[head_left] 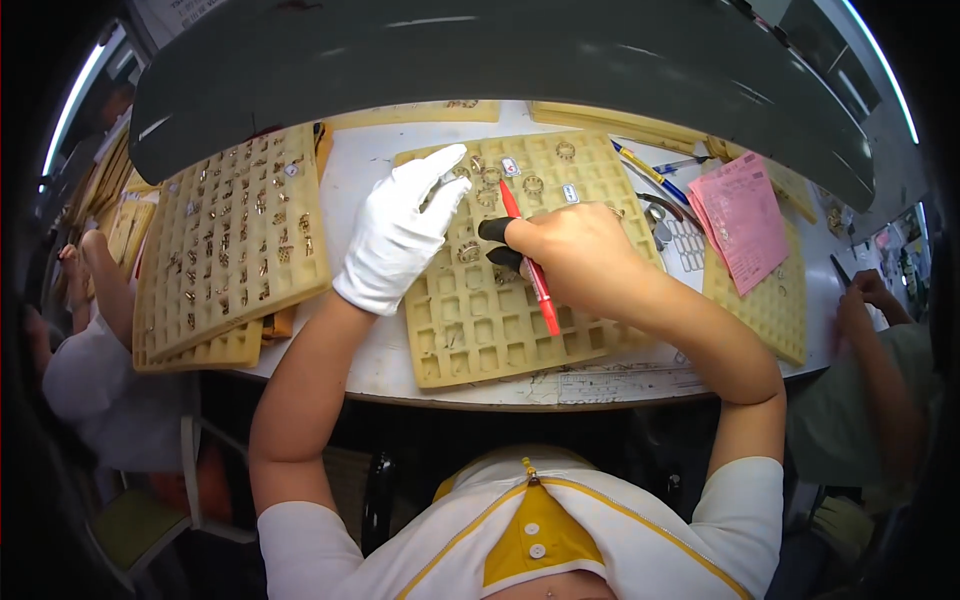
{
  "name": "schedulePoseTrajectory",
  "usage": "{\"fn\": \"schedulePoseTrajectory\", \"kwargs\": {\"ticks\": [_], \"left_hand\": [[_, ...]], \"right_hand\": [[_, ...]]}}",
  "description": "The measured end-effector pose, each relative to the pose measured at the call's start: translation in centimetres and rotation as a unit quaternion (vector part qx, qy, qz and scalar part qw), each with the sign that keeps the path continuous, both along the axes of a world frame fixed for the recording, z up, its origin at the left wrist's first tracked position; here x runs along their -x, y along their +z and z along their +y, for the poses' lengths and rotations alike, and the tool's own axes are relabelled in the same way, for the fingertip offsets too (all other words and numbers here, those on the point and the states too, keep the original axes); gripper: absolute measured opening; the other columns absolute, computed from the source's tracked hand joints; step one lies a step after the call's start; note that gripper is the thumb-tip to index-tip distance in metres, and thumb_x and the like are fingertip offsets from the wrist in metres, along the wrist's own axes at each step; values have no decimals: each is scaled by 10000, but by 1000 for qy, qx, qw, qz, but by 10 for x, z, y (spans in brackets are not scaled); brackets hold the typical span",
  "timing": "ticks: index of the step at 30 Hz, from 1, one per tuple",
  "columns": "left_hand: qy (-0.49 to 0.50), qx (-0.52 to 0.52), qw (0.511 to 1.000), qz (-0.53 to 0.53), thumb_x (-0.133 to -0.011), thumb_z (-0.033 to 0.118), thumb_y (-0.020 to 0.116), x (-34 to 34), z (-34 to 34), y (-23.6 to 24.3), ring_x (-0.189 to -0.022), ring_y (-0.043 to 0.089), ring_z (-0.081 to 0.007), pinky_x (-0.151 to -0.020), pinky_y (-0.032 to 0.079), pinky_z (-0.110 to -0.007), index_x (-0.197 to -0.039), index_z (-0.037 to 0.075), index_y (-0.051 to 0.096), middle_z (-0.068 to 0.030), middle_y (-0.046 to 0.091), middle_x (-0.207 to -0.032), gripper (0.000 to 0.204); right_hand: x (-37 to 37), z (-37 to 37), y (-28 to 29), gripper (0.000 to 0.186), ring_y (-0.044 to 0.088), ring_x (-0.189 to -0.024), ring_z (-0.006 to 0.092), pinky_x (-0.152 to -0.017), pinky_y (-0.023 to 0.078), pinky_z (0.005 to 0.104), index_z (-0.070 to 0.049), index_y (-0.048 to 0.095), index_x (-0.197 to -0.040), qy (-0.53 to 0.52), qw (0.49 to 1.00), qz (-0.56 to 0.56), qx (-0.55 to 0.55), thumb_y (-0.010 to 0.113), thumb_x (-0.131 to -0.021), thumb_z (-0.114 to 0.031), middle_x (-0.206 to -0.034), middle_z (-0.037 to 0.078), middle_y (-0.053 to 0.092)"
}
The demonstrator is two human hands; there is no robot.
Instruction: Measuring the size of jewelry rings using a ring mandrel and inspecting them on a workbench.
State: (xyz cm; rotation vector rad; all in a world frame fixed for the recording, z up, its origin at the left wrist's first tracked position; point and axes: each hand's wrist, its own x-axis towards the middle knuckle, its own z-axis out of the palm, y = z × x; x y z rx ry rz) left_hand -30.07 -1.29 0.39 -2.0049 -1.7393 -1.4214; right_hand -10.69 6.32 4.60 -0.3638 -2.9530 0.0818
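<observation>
My left hand (405,225), in a white glove, hovers over the left side of a yellow compartment tray (445,355); its curved finger and thumb close round something small and shiny that I cannot make out. My right hand (575,260), with black covers on two fingertips, grips a red pen (549,316) slanting over the tray's middle. The pen's upper end lies beside a small white tag (510,166) and several metal rings (532,185) in the upper compartments. Another tag (570,192) sits to their right.
Stacked trays of jewellery (175,290) stand at left. Pink papers (735,220), pens (650,172) and another tray (760,325) lie right. A dark panel (480,55) overhangs the desk (370,370). Other people (95,390) (870,370) sit either side.
</observation>
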Motion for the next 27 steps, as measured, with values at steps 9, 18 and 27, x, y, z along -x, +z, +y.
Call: {"fn": "schedulePoseTrajectory", "kwargs": {"ticks": [9, 18, 27], "left_hand": [[-44, 14, 980, -191, -874, 74, 639, 2, 8, 2, -782, 605, -146, -692, 498, -279, -1253, 17, 549, -63, 653, -960, 395], [-211, 342, 811, -426, -924, 234, 611, -48, 3, 54, -875, 616, -107, -754, 503, -248, -1326, -31, 437, -80, 653, -1032, 512], [-218, 381, 705, -557, -962, 166, 527, -63, -3, 37, -962, 644, -226, -800, 568, -333, -1267, -57, 496, -155, 628, -1081, 380]], "right_hand": [[23, 6, -5, 102, 647, -617, 299, -537, 489, 418, -66, 554, -770, 33, 999, 5, -9, 622, -694, -61, -635, 110, 629], [-41, 23, 3, 254, 477, -529, 46, -496, 391, 236, -52, 655, -1075, -121, 864, 213, 439, 613, -825, -33, -586, 2, 546], [-63, 13, -13, 446, 595, -547, 272, -499, 464, 366, -38, 617, -1051, -36, 947, 230, 220, 699, -613, -37, -626, 102, 580]]}}
